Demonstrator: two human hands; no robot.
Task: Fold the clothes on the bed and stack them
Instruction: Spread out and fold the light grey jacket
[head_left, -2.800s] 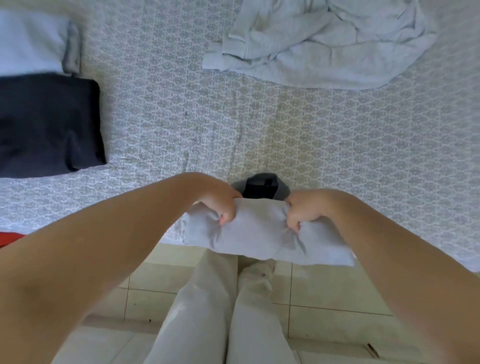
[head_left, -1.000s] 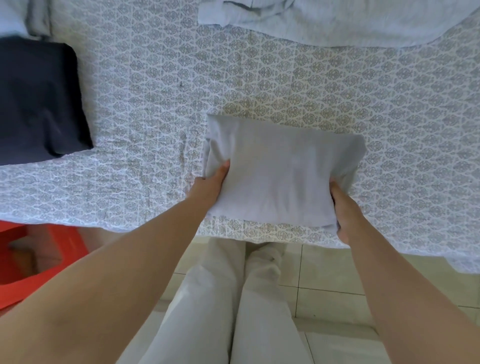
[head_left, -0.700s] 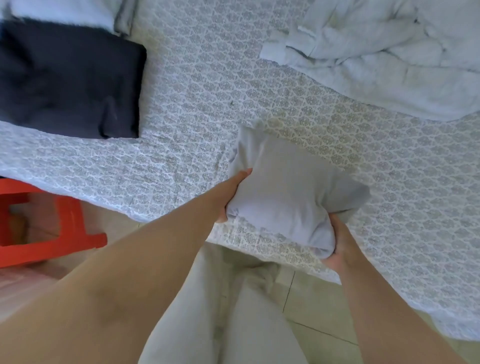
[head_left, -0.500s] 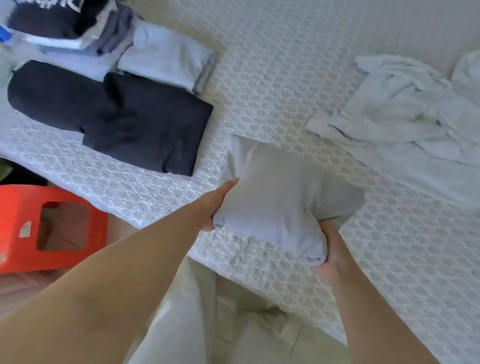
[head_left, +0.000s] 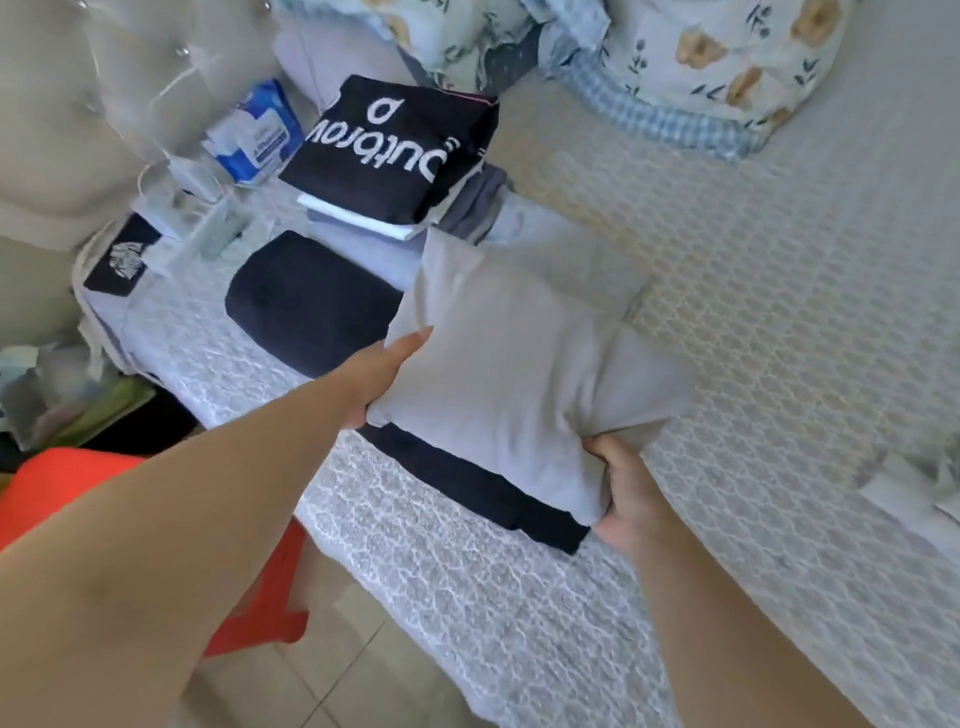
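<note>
Both hands grasp the folded grey garment (head_left: 509, 374): left hand (head_left: 382, 376) at its left edge, right hand (head_left: 621, 486) bunching its near corner. It hangs directly over the dark folded garment (head_left: 311, 306).

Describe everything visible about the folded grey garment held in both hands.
The folded grey garment is a plain, soft, pale grey knit-looking cloth, folded into a thick, roughly rectangular bundle with no print showing. It is held tilted over the dark folded garment on the patterned bedsheet. The left hand grips its near-left edge with the thumb on top; the right hand grips its near-right corner from below, bunching the cloth into creases there. Whether its underside rests on the dark garment cannot be told.
</note>
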